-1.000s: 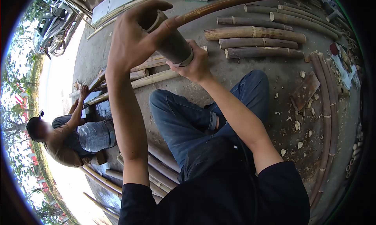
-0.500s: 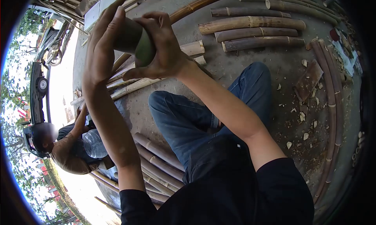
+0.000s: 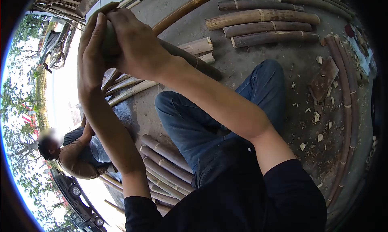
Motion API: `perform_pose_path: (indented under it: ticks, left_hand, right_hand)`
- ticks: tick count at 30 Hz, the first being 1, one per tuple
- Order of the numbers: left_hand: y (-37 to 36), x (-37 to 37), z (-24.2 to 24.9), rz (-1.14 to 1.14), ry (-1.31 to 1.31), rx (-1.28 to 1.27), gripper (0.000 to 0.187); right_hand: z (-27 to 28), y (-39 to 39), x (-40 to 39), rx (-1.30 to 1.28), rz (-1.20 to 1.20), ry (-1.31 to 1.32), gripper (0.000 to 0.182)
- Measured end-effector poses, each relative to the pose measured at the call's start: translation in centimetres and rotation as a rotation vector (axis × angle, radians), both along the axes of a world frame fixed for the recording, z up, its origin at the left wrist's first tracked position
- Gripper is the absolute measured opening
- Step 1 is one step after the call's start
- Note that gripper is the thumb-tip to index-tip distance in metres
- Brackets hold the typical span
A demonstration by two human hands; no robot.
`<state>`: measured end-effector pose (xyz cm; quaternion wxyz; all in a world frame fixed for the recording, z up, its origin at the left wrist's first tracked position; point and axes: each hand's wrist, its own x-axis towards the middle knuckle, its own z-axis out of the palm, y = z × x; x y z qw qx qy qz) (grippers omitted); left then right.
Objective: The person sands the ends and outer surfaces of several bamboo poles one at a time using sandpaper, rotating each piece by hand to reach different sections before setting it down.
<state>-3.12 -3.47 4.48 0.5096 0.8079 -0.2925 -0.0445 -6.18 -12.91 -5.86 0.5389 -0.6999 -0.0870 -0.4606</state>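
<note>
Now that we have swung the short dark-green bamboo tube (image 3: 108,40) up before our face, left hand (image 3: 91,50) and right hand (image 3: 135,46) both wrap closed around it, hiding most of it.

A grey concrete floor (image 3: 250,66) is seen, littered with wood chips (image 3: 317,118). Cut bamboo poles (image 3: 262,17) are laid in rows on it. Bright daylight, trees (image 3: 18,111) and a parked car (image 3: 79,205) are shown beyond the edge.
</note>
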Motion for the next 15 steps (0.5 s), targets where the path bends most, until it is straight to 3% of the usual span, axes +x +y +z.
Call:
perform_pose_path:
  ticks: [1,3,5,10,13,15]
  left_hand:
    - [-0.4,-0.9,-0.2,0.063,0.085,-0.15,0.048]
    - [1.0,-0.2,-0.1,0.051,0.068,-0.095,0.051]
    - [2.9,1.2,-0.6,0.03,-0.159,0.18,0.053]
    - [7.6,4.0,-2.1,0.095,-0.169,0.268,0.043]
    - [8.8,4.2,-2.4,0.157,-0.16,0.298,0.041]
    - [8.5,4.1,-2.3,0.158,-0.162,0.292,0.037]
  right_hand:
    - [1.1,0.3,0.5,-0.033,0.019,0.029,0.09]
    - [0.4,0.4,0.6,-0.072,0.042,0.05,0.089]
    - [-5.6,0.7,-0.4,-0.063,0.079,0.086,0.087]
    - [-26.4,-2.3,-4.9,-0.134,0.028,0.407,0.092]
    - [-27.5,-2.9,-4.8,-0.127,0.101,0.569,0.09]
    - [-23.6,-1.3,-3.9,-0.15,0.085,0.487,0.087]
